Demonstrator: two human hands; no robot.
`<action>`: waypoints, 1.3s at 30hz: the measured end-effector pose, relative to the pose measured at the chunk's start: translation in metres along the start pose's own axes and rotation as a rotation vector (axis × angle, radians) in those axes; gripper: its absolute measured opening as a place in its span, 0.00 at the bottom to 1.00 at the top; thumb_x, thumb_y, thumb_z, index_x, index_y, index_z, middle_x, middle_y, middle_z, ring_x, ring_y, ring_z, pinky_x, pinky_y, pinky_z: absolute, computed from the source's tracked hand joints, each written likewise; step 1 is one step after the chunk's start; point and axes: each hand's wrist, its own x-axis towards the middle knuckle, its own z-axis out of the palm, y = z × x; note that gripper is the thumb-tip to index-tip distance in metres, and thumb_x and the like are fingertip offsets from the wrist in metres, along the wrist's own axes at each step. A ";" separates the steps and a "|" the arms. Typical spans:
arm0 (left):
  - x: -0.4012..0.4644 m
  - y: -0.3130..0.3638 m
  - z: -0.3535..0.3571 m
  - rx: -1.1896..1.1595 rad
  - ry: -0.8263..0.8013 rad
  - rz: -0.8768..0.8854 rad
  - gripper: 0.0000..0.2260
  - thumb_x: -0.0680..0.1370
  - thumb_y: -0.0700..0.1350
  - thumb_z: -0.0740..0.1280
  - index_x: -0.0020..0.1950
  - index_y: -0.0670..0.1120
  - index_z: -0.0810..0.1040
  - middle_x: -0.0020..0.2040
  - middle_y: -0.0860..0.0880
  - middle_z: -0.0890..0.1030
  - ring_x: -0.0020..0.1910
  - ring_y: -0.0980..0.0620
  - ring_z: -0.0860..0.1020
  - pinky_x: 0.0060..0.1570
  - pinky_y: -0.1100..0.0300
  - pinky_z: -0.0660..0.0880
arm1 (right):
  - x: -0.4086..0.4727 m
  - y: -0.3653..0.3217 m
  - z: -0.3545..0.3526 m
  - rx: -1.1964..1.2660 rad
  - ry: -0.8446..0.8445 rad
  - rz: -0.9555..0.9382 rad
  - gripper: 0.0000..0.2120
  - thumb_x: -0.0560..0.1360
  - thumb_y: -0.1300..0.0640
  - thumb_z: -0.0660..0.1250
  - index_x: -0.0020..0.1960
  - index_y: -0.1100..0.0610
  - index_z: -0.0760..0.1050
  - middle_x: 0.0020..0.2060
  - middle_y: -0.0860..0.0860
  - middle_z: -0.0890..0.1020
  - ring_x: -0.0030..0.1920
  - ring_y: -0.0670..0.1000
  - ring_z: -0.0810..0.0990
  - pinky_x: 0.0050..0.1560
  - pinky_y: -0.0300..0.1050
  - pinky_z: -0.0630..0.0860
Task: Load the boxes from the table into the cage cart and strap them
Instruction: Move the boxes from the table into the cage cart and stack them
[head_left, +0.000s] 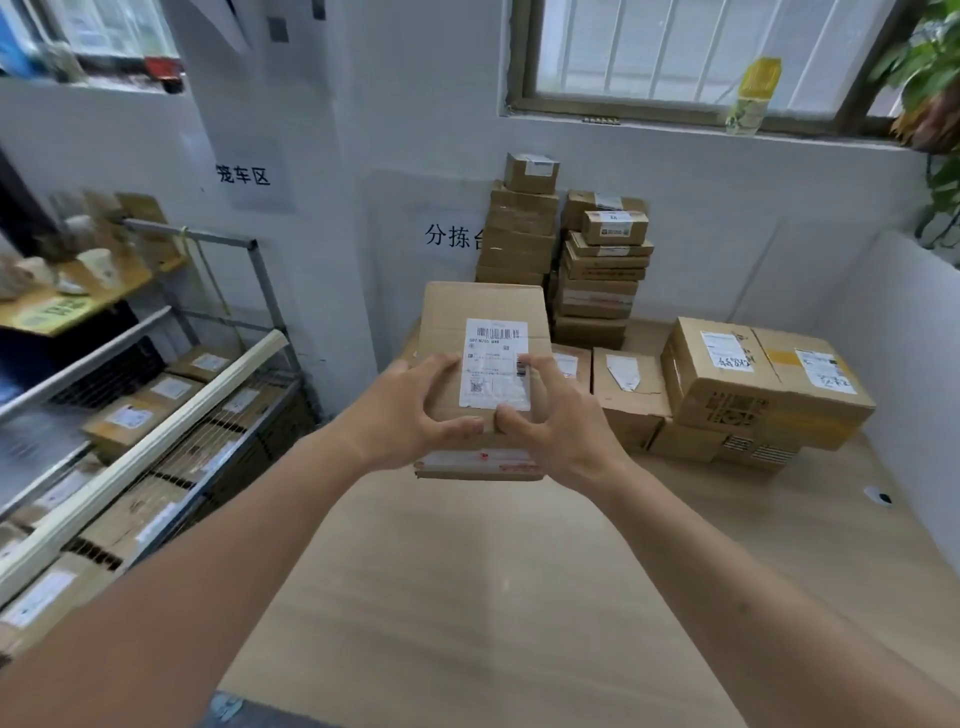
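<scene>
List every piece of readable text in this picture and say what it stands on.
"笼车区": paper sign on the wall above the cage cart.
"分拣台", last character half hidden by boxes: wall sign.
Shipping label on the held box: barcode visible, print too blurred.
Labels on the other boxes: too small or blurred.

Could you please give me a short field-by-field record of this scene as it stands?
held item: cardboard box, white shipping label facing up
left hand: grips the box's near left edge
right hand: grips the box's near right edge
table: light wood, more boxes at the far end
tall stacks: against the wall under the window
cage cart: left of the table, boxes already inside
</scene>
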 end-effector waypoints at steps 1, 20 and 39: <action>-0.006 -0.002 -0.001 0.007 0.015 -0.028 0.42 0.71 0.71 0.72 0.81 0.62 0.60 0.64 0.48 0.71 0.61 0.48 0.74 0.60 0.56 0.74 | 0.000 -0.001 0.004 0.013 -0.012 -0.019 0.31 0.77 0.44 0.70 0.76 0.45 0.63 0.61 0.51 0.74 0.57 0.52 0.75 0.53 0.50 0.81; -0.148 -0.143 -0.078 0.000 0.273 -0.443 0.43 0.68 0.77 0.69 0.79 0.65 0.60 0.66 0.50 0.73 0.62 0.49 0.76 0.65 0.46 0.75 | 0.024 -0.128 0.173 0.093 -0.392 -0.261 0.35 0.73 0.36 0.67 0.77 0.40 0.61 0.60 0.53 0.75 0.55 0.54 0.78 0.53 0.52 0.82; -0.260 -0.404 -0.240 0.002 0.227 -0.596 0.41 0.73 0.70 0.71 0.81 0.62 0.57 0.67 0.47 0.71 0.62 0.48 0.73 0.66 0.48 0.74 | 0.040 -0.335 0.440 0.132 -0.520 -0.296 0.33 0.74 0.38 0.68 0.76 0.39 0.60 0.59 0.52 0.76 0.55 0.50 0.78 0.52 0.45 0.77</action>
